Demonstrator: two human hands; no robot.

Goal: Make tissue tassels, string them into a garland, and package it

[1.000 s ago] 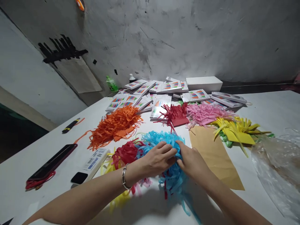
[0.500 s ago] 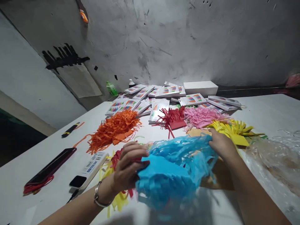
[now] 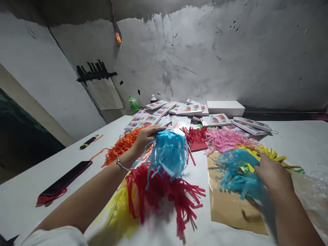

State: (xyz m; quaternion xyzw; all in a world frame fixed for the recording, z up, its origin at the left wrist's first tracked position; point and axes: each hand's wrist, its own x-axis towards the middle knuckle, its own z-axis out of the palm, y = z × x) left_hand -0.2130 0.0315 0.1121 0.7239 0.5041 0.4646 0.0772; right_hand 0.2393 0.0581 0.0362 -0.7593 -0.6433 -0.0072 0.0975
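Observation:
My left hand (image 3: 147,137) is closed on a bundle of blue fringed paper (image 3: 170,152), raised near the table's middle with strips hanging down. Below it spread a red fringed paper (image 3: 164,191) and blurred yellow fringed paper (image 3: 119,212). On the other side, my right hand (image 3: 274,174) grips a second piece of blue fringed paper (image 3: 238,174). That piece hangs over a brown paper sheet (image 3: 225,208). Yellow fringed paper (image 3: 271,152) lies just behind my right hand. Orange fringed paper (image 3: 123,143) is partly hidden by my left arm.
Flat printed boxes (image 3: 189,110) pile up at the back beside a white box (image 3: 225,108). Red (image 3: 197,140) and pink fringed paper (image 3: 229,139) lie before them. A black phone (image 3: 66,179) rests left, a cutter-like tool (image 3: 88,142) behind it. Clear plastic (image 3: 312,194) lies right.
The blue paper, one mass between my hands before, is now in two separate pieces. My left hand has moved away from me, my right hand to the right. The red paper below is uncovered.

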